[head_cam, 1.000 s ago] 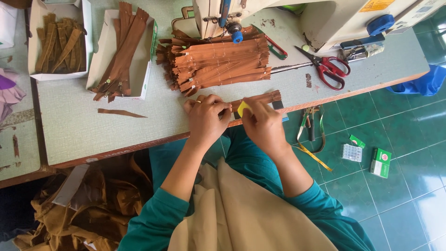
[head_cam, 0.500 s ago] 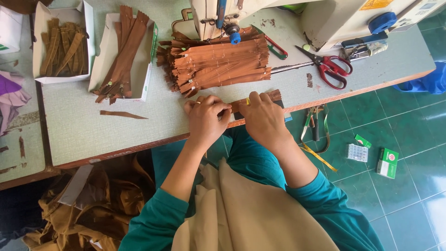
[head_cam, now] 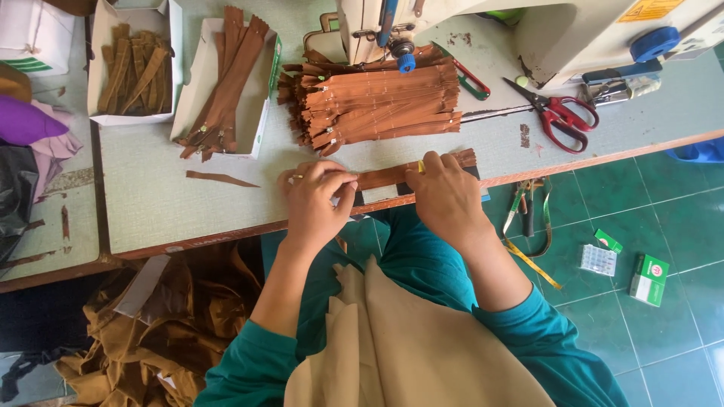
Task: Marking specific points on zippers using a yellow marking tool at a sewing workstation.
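Hands [head_cam: 381, 197] on zipper [head_cam: 392, 175], left-right

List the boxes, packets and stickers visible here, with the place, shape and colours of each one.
Open white cardboard box: table, far left, holds brown zipper strips.
Open white cardboard box with green edge: beside it, holds longer brown zippers.
Small green and white box: green floor tiles, right, rectangular.
Small clear packet: floor, left of that box.
Yellow sticker: cream sewing machine, top right.
White box with green stripes: top left corner.
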